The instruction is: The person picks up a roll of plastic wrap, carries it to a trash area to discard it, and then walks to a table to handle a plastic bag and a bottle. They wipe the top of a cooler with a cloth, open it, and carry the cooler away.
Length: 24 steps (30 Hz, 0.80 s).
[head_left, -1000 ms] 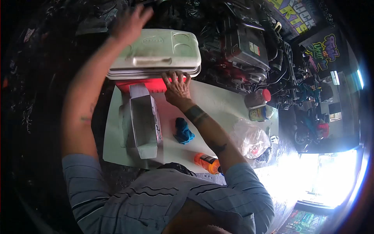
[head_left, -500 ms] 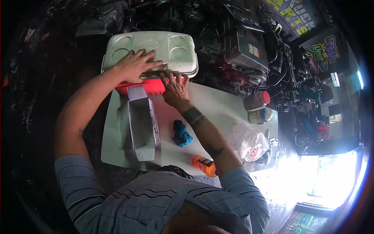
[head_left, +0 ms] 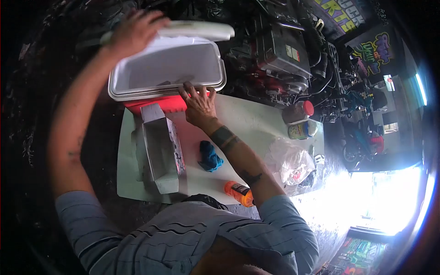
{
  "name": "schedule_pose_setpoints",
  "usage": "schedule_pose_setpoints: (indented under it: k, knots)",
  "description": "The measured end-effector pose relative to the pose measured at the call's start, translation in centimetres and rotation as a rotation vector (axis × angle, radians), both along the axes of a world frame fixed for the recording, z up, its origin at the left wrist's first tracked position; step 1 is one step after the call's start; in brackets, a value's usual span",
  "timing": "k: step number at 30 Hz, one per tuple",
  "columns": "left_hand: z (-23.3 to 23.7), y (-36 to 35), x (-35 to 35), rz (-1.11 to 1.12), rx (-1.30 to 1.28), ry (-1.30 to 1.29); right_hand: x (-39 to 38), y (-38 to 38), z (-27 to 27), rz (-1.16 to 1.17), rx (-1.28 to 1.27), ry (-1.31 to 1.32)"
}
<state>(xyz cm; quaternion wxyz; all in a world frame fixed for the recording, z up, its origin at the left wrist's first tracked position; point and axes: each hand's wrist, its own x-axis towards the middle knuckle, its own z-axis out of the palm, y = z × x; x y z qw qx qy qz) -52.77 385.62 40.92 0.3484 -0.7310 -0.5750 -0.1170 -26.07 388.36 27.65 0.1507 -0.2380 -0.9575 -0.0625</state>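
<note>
A red cooler (head_left: 178, 103) with a white rim stands at the back of the white board, and its pale inside shows. The white lid (head_left: 201, 30) is tipped up and back behind the opening. My left hand (head_left: 135, 34) is at the left part of the lid, blurred, with its fingers stretched out. At the front rim, my right hand (head_left: 200, 106) hooks its fingers over the edge. An open white cardboard box (head_left: 167, 181) lies in front of the cooler's left half. Beside my right forearm is a crumpled blue cloth (head_left: 210, 156).
An orange bottle (head_left: 239, 193) lies near my body. To the right are a clear plastic bag (head_left: 291, 160), a red-lidded jar (head_left: 298, 112) and a yellow-labelled jar (head_left: 300, 130). Dark engine parts (head_left: 279, 50) crowd behind the white board (head_left: 247, 114).
The cooler's lid has swung up and back, showing the inside. My left hand has moved up and left with it. My right hand stays at the front rim.
</note>
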Motion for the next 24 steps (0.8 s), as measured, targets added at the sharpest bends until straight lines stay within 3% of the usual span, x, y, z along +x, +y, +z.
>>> schedule_pose_setpoints:
  k: [2,4,7,8,10,11,13,14,16,19,22,24]
  knots:
    - [2.3,0.6,-1.0,0.179,-0.044,-0.064,-0.1,0.3,0.7,0.013,-0.048,-0.023]
    - [2.9,2.4,-2.6,0.248,-0.156,-0.34,-0.7,0.3,1.5,0.029,-0.103,-0.026]
    - [0.4,5.3,-4.7,0.254,-0.002,-0.463,-1.8,1.1,2.1,-0.03,-0.257,0.062]
    - [0.3,4.7,-3.6,0.255,-0.001,-0.467,-2.3,1.6,1.5,-0.029,-0.256,0.058]
    - [0.6,2.5,-0.2,0.359,0.383,0.058,-3.0,2.4,0.0,0.009,-0.018,0.061]
    - [0.9,2.4,-0.5,0.359,0.376,0.06,-3.2,2.9,-0.5,0.009,-0.025,0.063]
    - [1.7,2.3,-1.7,0.37,0.063,-0.109,-3.3,3.8,-1.6,0.051,-0.182,0.028]
    - [1.9,2.2,-1.9,0.378,0.06,-0.11,-3.2,3.6,-1.4,0.059,-0.184,0.025]
    - [2.5,2.1,-2.2,0.386,-0.14,-0.384,-3.0,2.8,-1.1,0.051,-0.148,0.005]
    - [3.4,-0.3,-0.6,0.289,-0.001,-0.321,-1.4,1.8,-3.2,0.113,-0.002,0.101]
    - [5.3,-2.9,1.1,0.183,0.058,-0.304,0.6,-0.8,-3.7,0.127,-0.016,0.164]
    - [6.4,-4.6,3.3,0.236,0.04,-0.322,1.5,-1.7,-4.7,0.129,-0.001,0.152]
